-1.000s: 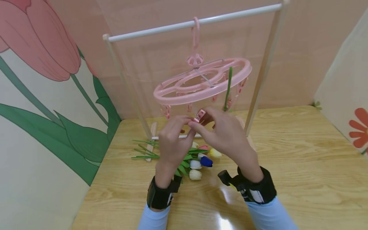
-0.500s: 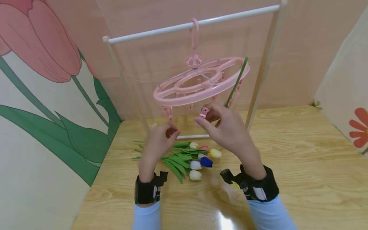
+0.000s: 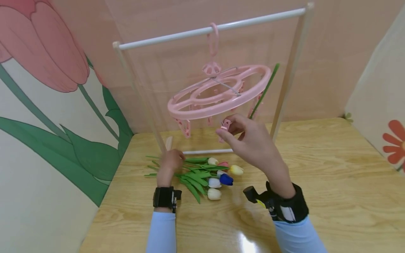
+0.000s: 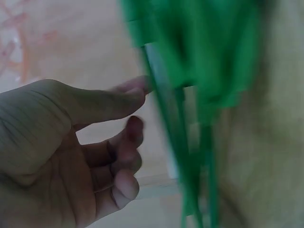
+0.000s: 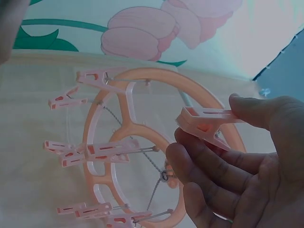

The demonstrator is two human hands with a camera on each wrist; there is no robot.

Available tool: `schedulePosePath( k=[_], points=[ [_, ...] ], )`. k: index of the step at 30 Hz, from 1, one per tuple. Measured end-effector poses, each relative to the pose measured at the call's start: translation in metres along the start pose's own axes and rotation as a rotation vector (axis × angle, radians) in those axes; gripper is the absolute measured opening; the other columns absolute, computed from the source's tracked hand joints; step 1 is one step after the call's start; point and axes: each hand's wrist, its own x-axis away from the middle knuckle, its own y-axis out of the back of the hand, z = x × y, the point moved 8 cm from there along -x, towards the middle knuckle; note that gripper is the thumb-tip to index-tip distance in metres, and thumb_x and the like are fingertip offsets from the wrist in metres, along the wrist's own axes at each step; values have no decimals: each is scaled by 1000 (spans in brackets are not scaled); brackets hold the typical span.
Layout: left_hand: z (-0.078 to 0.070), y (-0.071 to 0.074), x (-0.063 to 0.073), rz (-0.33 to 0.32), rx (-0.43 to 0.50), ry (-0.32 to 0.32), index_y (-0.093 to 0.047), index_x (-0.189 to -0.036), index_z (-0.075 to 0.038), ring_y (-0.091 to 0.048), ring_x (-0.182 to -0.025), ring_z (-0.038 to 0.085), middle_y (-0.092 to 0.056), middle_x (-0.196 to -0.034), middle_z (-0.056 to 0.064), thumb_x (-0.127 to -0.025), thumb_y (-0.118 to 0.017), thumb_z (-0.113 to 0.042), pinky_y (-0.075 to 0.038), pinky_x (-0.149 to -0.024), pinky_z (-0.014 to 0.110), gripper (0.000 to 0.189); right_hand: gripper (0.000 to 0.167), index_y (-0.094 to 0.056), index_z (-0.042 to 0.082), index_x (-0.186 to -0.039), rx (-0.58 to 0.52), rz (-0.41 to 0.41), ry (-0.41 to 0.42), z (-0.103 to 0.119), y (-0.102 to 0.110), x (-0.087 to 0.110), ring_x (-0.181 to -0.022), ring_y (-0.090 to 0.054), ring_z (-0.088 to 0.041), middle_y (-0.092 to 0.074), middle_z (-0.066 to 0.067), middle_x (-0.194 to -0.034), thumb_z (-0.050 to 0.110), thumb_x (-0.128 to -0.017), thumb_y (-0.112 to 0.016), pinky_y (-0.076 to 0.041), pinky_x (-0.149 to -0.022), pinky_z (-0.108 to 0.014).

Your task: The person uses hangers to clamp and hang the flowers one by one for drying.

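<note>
My right hand point(image 3: 254, 140) pinches a pink clothespin point(image 5: 202, 122) between thumb and fingers, below the front rim of a round pink clip hanger point(image 3: 218, 104). In the head view a green stem point(image 3: 265, 90) sticks up behind that hand, its lower end hidden. My left hand point(image 3: 171, 162) is low over the stem ends of a bunch of artificial tulips point(image 3: 197, 175) lying on the table. In the left wrist view its fingers are loosely bent, with a gap to the thumb and nothing held; the blurred green stems point(image 4: 175, 137) are right beyond the fingertips.
The hanger hooks over a white rail point(image 3: 256, 22) on a wooden frame point(image 3: 289, 70). Several other pink clothespins point(image 5: 97, 149) dangle from its rings. A lower white bar point(image 3: 207, 152) crosses behind the tulips. A pink wall point(image 3: 152, 17) stands behind.
My left hand has left the clothespin and moved left and down to the tulip stems. The right hand keeps its pinch on the clothespin, while the green stem beyond it has tilted to the right.
</note>
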Motion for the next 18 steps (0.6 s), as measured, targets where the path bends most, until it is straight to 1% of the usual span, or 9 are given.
schedulePosePath(
  k=[2,3,5,8,14,16,18],
  points=[
    [3,-9,-2,24,-8,-9,-78,-108,-11,-69,-101,29,-72,-117,8,-96,-62,-6,-56,-83,41,21,22,-67,9,-108,3,9,-6,0,-1,0,-78,-67,-12,-73,0,-88,26,-96,-71,-54,-61,-27],
    [5,-12,-2,30,-8,-16,-78,-109,-11,-69,-101,30,-72,-116,9,-96,-63,-6,-56,-84,42,21,22,-67,10,-108,5,12,-8,0,-1,0,-79,-67,-12,-73,0,-88,27,-96,-71,-54,-61,-28],
    [7,-16,-3,37,-4,-9,-78,-110,-12,-69,-102,30,-72,-116,9,-96,-64,-7,-56,-85,43,21,21,-67,10,-108,6,15,-6,1,-1,0,-79,-68,-12,-73,0,-88,27,-96,-71,-54,-61,-28],
    [9,-18,-4,25,-15,-6,-79,-108,-14,-69,-97,31,-74,-112,9,-95,-65,-8,-57,-81,43,19,20,-67,10,-107,10,13,3,2,0,-1,-79,-68,-12,-73,0,-88,26,-96,-71,-53,-61,-28],
    [10,-21,-7,32,-30,11,-80,-103,-18,-69,-85,26,-74,-109,8,-95,-70,-14,-56,-69,39,14,18,-67,10,-104,17,15,5,2,0,0,-77,-67,-11,-73,0,-87,25,-96,-71,-53,-60,-27],
    [9,-21,-8,28,-32,-3,-80,-101,-17,-69,-83,25,-74,-108,7,-94,-71,-14,-56,-68,37,12,18,-67,11,-104,23,15,0,1,0,0,-76,-66,-11,-73,0,-87,26,-96,-71,-53,-60,-27],
    [8,-18,-7,21,-23,-20,-80,-100,-16,-69,-85,24,-74,-110,7,-93,-72,-13,-55,-69,36,11,18,-67,11,-103,32,15,-4,1,0,0,-75,-66,-11,-73,0,-86,27,-96,-71,-53,-60,-28]
  ],
)
